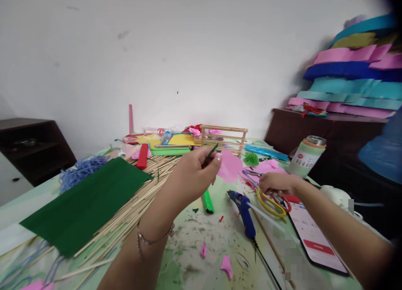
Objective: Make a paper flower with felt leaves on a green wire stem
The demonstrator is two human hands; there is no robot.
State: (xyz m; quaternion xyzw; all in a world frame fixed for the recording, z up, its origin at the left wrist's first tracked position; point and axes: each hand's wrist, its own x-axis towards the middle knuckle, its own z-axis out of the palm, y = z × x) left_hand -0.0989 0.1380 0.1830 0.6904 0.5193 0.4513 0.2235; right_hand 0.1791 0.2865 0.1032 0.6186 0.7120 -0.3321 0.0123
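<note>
A thin dark green strip (211, 151) is pinched between the fingers of my left hand (195, 172), raised over the middle of the table. My right hand (278, 184) is lower and to the right, fingers curled over scissors with yellow handles (271, 206); whether it grips them is hard to make out. Red handles (286, 204) show just under its fingers. Left of the scissors lies a blue glue gun (243, 212) with a white glue stick in its back. A green sheet (91, 204) rests at the left, partly over many thin wooden sticks (138, 204).
A small wooden stick frame (224, 135) stands at the back. On the right are a phone (318, 239), an open bottle (307, 158) and a white object (336, 195). Blue yarn (81, 169) lies left. Pink scraps (226, 267) are in front. A dark cabinet (326, 135) holds stacked coloured paper.
</note>
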